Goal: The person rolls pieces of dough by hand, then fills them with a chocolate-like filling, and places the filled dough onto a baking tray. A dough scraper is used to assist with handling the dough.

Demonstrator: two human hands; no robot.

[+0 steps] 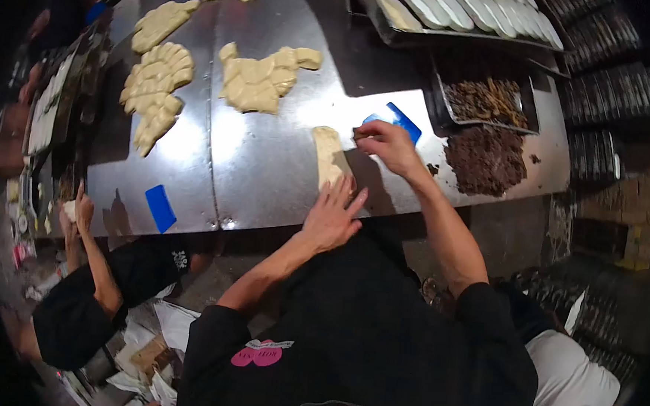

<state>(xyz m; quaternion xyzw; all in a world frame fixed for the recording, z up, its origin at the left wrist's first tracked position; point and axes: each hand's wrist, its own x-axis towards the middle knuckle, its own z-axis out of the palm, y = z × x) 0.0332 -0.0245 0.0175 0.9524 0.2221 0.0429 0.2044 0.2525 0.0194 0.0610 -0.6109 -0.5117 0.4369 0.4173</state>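
A flattened strip of pale dough [323, 152] lies lengthwise on the metal table in front of me. My left hand [330, 214] rests with fingers spread on its near end, covering part of it. Just right of the strip's upper part, my right hand [390, 147] is closed in a pinch on a small dark brown piece of filling [358, 133]. Behind that hand lies a blue scraper [404, 121], partly hidden by it. A mound of dark brown filling [485, 160] sits on the table to the right.
Dough pieces [254, 78] lie clustered on the metal table [267, 177], and more dough [157, 81] lies further left. Another blue scraper [161, 208] is near the front edge. A tray of brown filling [487, 101] and a tray of white shaped pieces [463, 10] stand right. A co-worker [104, 286] works left.
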